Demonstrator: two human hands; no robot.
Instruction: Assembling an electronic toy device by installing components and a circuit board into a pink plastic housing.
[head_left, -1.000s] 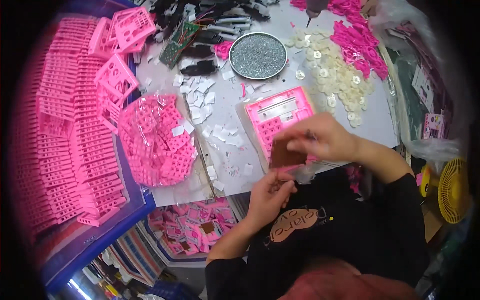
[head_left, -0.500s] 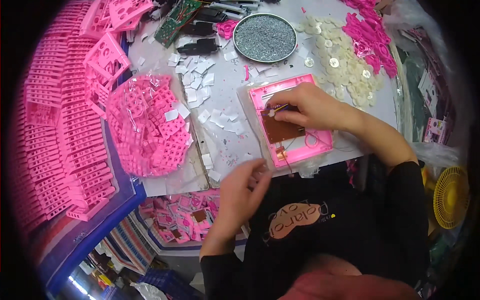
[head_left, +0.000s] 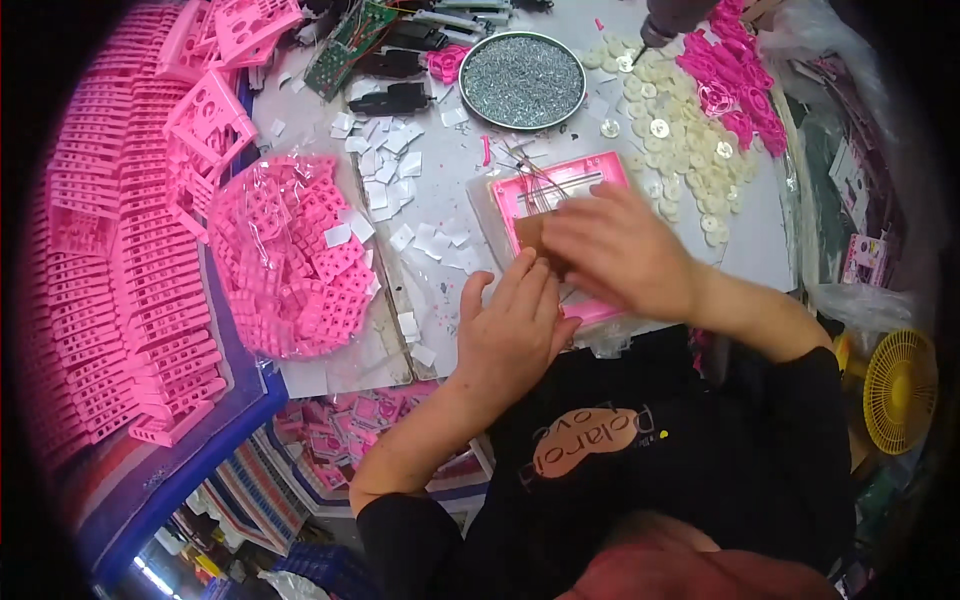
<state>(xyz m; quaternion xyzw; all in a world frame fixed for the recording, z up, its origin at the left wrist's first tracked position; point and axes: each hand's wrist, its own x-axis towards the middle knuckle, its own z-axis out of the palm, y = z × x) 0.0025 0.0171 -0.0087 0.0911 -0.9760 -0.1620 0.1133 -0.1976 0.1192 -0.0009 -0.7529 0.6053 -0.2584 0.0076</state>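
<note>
A pink plastic casing (head_left: 612, 168) lies on the table in front of me, on a clear plastic bag. Over it sits a brown circuit board (head_left: 532, 232), mostly covered by my hands. My right hand (head_left: 630, 250) grips the board from the right, its fingers bent over it. From the near left, my left hand (head_left: 512, 325) reaches in with fingers stretched out, the fingertips at the board's near edge and the thumb apart. Thin wires (head_left: 535, 182) stick up beyond the board, over the casing's far part.
A round dish of small metal screws (head_left: 523, 82) stands beyond the casing. Whitish discs (head_left: 690, 150) and darker pink parts (head_left: 725, 75) spread at the right, below a dark driver tool (head_left: 680, 15). Leftward are white paper pieces (head_left: 385, 165), a bag of pink keypads (head_left: 290, 260) and stacked pink casings (head_left: 90, 250).
My left hand has moved up and right to the board. The right hand has shifted over the board, which appears turned. Wires now show at the far side, and the driver tool has come into view.
</note>
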